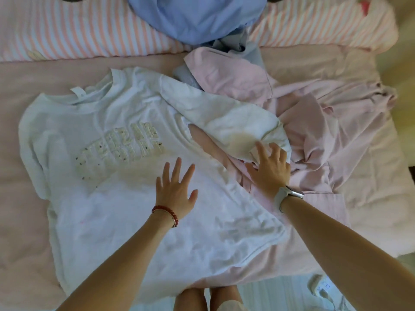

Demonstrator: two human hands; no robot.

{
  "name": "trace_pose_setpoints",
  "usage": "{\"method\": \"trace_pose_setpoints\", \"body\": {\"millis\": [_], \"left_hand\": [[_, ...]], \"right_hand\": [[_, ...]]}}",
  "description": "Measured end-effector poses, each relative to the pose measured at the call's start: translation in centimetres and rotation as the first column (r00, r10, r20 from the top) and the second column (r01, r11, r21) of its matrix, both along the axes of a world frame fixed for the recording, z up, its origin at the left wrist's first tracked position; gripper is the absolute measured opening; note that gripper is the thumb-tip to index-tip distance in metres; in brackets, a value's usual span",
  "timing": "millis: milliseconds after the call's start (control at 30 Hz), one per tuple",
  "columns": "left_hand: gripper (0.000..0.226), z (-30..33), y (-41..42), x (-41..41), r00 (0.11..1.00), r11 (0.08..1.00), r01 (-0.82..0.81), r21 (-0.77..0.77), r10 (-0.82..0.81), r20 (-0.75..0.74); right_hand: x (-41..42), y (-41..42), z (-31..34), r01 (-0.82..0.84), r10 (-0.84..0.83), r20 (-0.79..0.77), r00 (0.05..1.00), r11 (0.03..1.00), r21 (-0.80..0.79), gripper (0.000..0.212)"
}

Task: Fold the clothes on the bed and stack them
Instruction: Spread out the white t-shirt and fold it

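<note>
1. A white T-shirt (94, 158) lies spread face up on the pink bed sheet (363, 221), collar pointing away from the person.
2. The left hand (175, 189), fingers straight and spread, rests flat on the T-shirt's lower middle, just below its printed lettering.
3. The right hand (269, 169) is at the T-shirt's right sleeve, fingers bent onto the sleeve's hem; whether it grips the cloth cannot be told.
4. A crumpled pink garment (314, 135) lies right of the T-shirt, under that sleeve.
5. A blue garment (197, 16) sits beyond the T-shirt's collar.
</note>
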State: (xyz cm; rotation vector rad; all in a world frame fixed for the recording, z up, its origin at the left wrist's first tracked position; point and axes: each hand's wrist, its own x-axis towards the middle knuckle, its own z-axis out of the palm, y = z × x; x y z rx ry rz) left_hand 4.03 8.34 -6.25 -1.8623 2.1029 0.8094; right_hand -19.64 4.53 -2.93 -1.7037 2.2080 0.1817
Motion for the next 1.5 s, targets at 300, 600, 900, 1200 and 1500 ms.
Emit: {"method": "trace_pose_setpoints", "body": {"millis": [300,600,900,1200,1500], "left_hand": [[0.062,-3.4,-6.0,-3.0,0.998,0.974,0.019,0.227,-0.034,0.061],[0.024,5.9,-9.0,0.4,0.119,0.445,-0.532,0.72,0.881,-0.457],[0.05,10.5,-1.3,14.8,-0.148,0.242,-0.503,0.83,0.922,-0.359],[0.019,2.6,5.4,17.2,0.217,0.323,-0.716,0.619,0.946,-0.242],[0.023,-0.6,1.0,12.9,0.529,0.666,-0.682,0.302,0.735,-0.424]], "right_hand": [[-3.6,-2.2,-1.7,0.331,-0.273,0.269,0.924,0.923,-0.198,0.028],[1.0,-6.1,8.6,0.373,-0.004,0.84,0.543,0.897,-0.237,0.029],[16.7,2.8,10.1,-0.635,0.138,0.94,0.313,0.766,0.099,0.029],[19.2,5.4,1.6,-0.21,-0.069,0.7,0.711,0.929,0.305,0.032],[17.8,2.3,-3.2,0.491,-0.553,0.584,0.594,0.824,0.282,0.03]]}}
